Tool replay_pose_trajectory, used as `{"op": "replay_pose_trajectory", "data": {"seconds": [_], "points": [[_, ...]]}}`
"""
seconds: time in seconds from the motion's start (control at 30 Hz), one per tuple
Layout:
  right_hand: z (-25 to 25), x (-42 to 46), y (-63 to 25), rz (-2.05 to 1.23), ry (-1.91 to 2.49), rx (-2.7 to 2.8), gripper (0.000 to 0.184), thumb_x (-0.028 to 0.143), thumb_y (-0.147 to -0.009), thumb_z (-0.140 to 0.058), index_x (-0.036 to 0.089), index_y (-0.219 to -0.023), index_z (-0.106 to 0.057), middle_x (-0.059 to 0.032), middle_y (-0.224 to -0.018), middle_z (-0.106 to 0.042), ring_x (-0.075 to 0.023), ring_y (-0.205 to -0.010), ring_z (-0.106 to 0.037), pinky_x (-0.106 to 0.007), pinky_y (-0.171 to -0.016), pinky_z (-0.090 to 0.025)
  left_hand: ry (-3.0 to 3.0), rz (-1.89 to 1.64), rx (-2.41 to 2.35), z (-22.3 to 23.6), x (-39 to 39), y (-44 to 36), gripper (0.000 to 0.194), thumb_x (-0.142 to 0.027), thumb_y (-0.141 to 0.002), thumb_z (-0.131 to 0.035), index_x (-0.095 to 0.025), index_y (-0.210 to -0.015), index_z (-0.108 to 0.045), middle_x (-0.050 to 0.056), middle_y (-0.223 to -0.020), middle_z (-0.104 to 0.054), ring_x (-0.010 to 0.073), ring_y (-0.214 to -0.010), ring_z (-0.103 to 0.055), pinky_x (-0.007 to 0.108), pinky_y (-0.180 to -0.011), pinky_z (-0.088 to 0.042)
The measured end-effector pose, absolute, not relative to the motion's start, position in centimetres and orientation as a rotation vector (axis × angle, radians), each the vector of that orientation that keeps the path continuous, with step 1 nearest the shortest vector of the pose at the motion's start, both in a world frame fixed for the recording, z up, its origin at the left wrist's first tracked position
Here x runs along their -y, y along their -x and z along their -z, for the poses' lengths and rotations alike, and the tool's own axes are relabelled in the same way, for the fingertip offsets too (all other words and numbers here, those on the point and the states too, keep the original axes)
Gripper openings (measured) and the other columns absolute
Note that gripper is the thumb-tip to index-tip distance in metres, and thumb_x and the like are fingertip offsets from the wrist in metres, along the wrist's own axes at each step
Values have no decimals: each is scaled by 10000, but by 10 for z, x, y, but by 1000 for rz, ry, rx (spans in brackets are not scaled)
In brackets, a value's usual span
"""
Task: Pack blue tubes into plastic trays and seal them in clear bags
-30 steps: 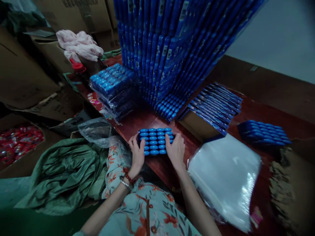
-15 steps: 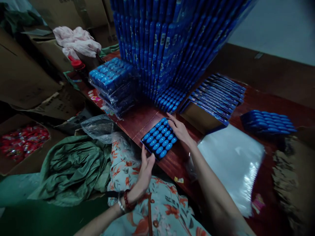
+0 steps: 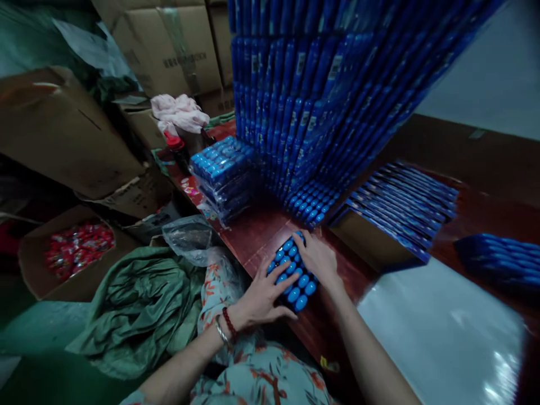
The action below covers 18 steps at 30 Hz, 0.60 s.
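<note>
A small dark tray of glossy blue oval pieces (image 3: pixel 301 283) lies on the red-brown table near its front edge. My left hand (image 3: pixel 262 295) rests over the tray's near left side, fingers spread across the ovals and thumb stretched along the front. At the far right side, my right hand (image 3: pixel 319 262) grips the edge, with a digit over the top corner and its other fingers partly hidden. Just behind the tray, another set of blue ovals (image 3: pixel 313 201) sits at the foot of a tall stack of blue packs (image 3: pixel 291 107).
Plastic-wrapped blue packs (image 3: pixel 223 160) are piled at the left. To the right are an open carton (image 3: pixel 363 239), a row of flat printed pieces (image 3: pixel 405 202), clear plastic sheets (image 3: pixel 447 326) and more blue packs (image 3: pixel 506 259). A box of red-wrapped items (image 3: pixel 80 247) stands lower left.
My left hand has moved from the tray's near corner onto its top, fingers now spread. My right hand stays at the far side. The camera view has shifted, so everything sits lower in view.
</note>
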State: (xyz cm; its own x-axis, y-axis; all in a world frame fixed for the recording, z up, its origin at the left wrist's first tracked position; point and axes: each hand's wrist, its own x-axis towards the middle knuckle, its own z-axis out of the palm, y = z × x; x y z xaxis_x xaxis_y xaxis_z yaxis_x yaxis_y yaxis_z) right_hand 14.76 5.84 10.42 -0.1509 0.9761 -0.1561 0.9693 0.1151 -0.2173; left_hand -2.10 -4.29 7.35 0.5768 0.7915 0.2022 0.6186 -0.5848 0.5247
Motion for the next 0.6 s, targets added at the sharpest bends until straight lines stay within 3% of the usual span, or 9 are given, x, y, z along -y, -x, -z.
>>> {"op": "replay_pose_trajectory", "data": {"seconds": [0.07, 0.13, 0.2, 0.3, 0.43, 0.6], "points": [[-109, -59, -146, -443, 2056, 2343, 473, 460, -954, -216, 218, -1258, -486, -115, -1113, -628, -222, -991, -612, -296, -790, -435, -2316, -718, -1198, -69, 33, 28, 650, -549, -817, -525, -281, -1384, -355, 112, -1428, -366, 317, -1351, -255, 567, -1094, -205], [-112, -61, -147, -459, 2069, 2339, 465, 458, -953, -224, 215, -1245, -491, -111, -1076, -645, -216, -966, -623, -290, -776, -434, -2098, -890, -1465, -64, 8, 40, 380, -393, -908, -439, -247, -1254, -497, 107, -1298, -482, 248, -1240, -412, 482, -1063, -305], [-112, -62, -148, -468, 2075, 2317, 462, 465, -948, -224, 220, -1230, -497, -105, -1049, -658, -208, -924, -638, -292, -762, -438, -1835, -1026, -1792, -58, -26, 56, 261, -240, -926, -387, -187, -1117, -557, 114, -1166, -523, 213, -1128, -485, 427, -1007, -373], [-104, -63, -153, -449, 2004, 2288, 454, 470, -935, -230, 236, -1182, -529, -102, -1004, -677, -210, -829, -659, -310, -715, -451, -1731, -1036, -1960, -50, -72, 76, 186, -115, -846, -472, -143, -1008, -561, 126, -1100, -523, 239, -1071, -497, 452, -957, -398], [-86, -68, -163, -367, 1722, 2291, 411, 443, -901, -275, 266, -1084, -597, -102, -957, -688, -232, -756, -668, -339, -648, -463, -1736, -1006, -1981, -45, -90, 86, 197, 18, -741, -469, -150, -788, -561, 99, -939, -583, 214, -923, -555, 378, -872, -449], [-79, -72, -167, -446, 1673, 2161, 438, 506, -866, -302, 286, -1086, -609, -85, -1031, -679, -260, -903, -657, -396, -745, -498, -1710, -1064, -1990, -52, -59, 106, 192, 20, -691, -495, -168, -680, -529, 57, -798, -604, 178, -775, -567, 304, -766, -465]]}}
